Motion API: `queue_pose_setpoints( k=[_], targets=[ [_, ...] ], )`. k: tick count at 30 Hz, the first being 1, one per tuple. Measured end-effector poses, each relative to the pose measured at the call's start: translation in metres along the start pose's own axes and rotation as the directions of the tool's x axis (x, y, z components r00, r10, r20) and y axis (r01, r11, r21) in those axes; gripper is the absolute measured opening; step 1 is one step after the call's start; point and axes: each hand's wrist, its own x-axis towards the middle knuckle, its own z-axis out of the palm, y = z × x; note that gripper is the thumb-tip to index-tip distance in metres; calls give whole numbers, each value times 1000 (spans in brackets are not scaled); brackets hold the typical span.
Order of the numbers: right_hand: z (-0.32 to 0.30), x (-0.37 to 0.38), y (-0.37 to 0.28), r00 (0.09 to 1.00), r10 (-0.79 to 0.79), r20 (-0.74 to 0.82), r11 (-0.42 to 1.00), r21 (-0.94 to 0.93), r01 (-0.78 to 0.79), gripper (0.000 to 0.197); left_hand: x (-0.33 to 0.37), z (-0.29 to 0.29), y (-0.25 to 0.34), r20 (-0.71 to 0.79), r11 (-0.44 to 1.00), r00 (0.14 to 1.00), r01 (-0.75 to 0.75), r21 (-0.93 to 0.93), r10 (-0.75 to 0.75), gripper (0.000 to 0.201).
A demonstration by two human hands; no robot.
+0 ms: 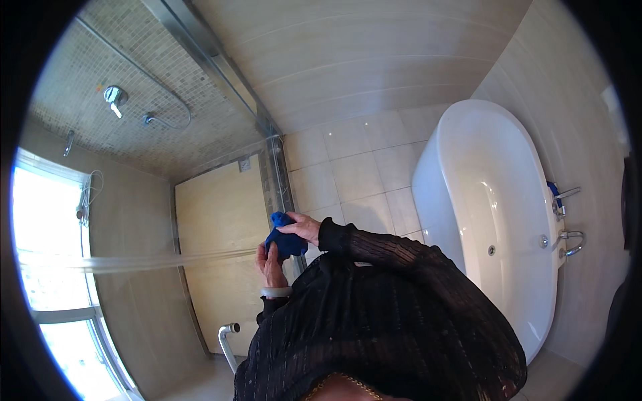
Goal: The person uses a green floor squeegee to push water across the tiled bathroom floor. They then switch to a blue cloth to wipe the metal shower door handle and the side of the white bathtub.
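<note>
A dark blue cloth (289, 246) is bunched up between my two hands in front of my body. My left hand (271, 266), with a pale bangle at the wrist, grips its lower left part, the thumb lying over the fabric. From the right, my right hand (304, 227) pinches the upper part, and a small tuft sticks up past the fingers. Long black sleeves cover both forearms. Just beyond the cloth runs the metal frame (281, 170) of a glass shower screen.
At right stands a white bathtub (461, 220) with wall taps (572, 244) and another blue cloth (553, 189) beside them. The shower area at left has a mixer (115, 97), a hose and a bright window (53, 220). A bent metal pipe (226, 344) rises near my left side.
</note>
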Motion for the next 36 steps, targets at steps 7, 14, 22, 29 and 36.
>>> queue_pose_setpoints(
  k=[7,14,22,29,36],
  targets=[
    [-58,-18,-40,994,90,-54,995,-30,-91,42,27,63,20,173,971,985,56,-234,-15,12],
    [-137,-21,-37,987,137,-78,969,-199,-150,54,45,130,33,376,952,926,142,-271,-31,15],
    [-153,-27,-111,634,-710,305,182,-791,584,51,72,187,29,708,892,686,-200,406,-169,16],
    [-194,-14,-140,913,-407,-16,617,-742,262,29,136,239,40,779,851,626,-396,346,-25,12],
    [-250,-15,-191,906,-378,-190,665,-737,123,36,204,315,53,709,988,704,-72,134,-45,8]
  ],
)
